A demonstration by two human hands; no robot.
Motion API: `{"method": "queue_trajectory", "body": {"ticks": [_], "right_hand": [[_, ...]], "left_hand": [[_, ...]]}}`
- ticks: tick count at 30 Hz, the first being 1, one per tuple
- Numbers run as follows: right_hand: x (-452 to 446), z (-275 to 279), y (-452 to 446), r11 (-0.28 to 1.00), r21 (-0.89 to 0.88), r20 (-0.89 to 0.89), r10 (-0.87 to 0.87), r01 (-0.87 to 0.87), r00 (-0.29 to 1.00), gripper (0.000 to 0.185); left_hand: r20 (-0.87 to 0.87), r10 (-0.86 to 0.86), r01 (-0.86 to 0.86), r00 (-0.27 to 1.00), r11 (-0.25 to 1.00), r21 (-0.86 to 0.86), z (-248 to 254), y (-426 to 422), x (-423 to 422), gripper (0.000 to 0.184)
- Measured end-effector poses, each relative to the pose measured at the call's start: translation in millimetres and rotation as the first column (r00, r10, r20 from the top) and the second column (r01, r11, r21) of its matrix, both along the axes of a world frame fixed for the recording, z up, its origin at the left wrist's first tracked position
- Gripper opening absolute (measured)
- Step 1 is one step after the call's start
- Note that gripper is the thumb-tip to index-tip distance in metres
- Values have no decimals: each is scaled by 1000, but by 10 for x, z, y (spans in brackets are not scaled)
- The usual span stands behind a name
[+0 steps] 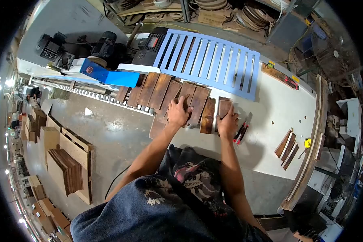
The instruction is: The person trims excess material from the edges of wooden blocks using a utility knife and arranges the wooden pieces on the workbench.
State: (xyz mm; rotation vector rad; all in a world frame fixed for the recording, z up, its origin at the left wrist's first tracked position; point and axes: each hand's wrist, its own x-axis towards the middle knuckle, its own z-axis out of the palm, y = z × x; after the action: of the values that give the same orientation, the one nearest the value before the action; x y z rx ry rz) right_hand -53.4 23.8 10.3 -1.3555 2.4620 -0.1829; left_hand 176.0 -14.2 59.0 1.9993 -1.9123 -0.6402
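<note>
My left hand (179, 113) lies with its fingers spread over dark brown wooden planks (197, 105). These sit side by side and partly overlap at the end of a roller conveyor (105, 98). A shorter brown plank (224, 105) stands apart to the right, and my right hand (228, 123) grips its near end between thumb and fingers. Between the two hands is another loose plank with a mottled face (207, 116). Just right of my right hand, red-and-black cutters or knives (241, 132) rest on the white table (266, 121); their exact kind is unclear.
Behind the planks lies a light-blue slatted rack (209, 56), beside motors (151, 44) and a blue metal guard (109, 75). Dark wooden strips (286, 149) and a yellow tape measure (307, 143) are on the right. Stacked boards (66, 171) stand on the floor at left.
</note>
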Motion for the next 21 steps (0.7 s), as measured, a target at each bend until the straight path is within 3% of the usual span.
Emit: {"method": "queue_trajectory", "body": {"ticks": [2,5,6,9,11,13,14,21], "right_hand": [[-82,-24,-39,999,47,-97,-7,11,995,101],[-70,103,-53,998,57,-114,31,-24,993,102],[-59,164,-44,998,50,-78,47,-43,996,109],[-45,-17,-47,984,-130,269,-80,119,960,114],[145,-86,26,965,-256,359,39,58,933,115],[390,106,14,998,-36,338,67,-59,939,119],[491,-43,41,995,-27,188,98,-94,977,119],[416,205,105,993,97,140,57,-71,988,114]], "left_hand": [[-114,-8,17,993,997,80,-16,-35,76,72],[-119,-10,15,993,999,34,-102,-50,126,85],[-173,25,-8,985,995,95,-114,-58,152,89],[-279,85,-11,956,966,258,-113,-175,233,103],[-295,55,53,954,937,345,-57,-208,269,111],[-292,28,27,956,983,182,-221,-158,192,114],[-285,14,15,958,995,98,-313,-133,154,116],[-176,-15,41,984,989,140,-205,-91,-14,119]]}}
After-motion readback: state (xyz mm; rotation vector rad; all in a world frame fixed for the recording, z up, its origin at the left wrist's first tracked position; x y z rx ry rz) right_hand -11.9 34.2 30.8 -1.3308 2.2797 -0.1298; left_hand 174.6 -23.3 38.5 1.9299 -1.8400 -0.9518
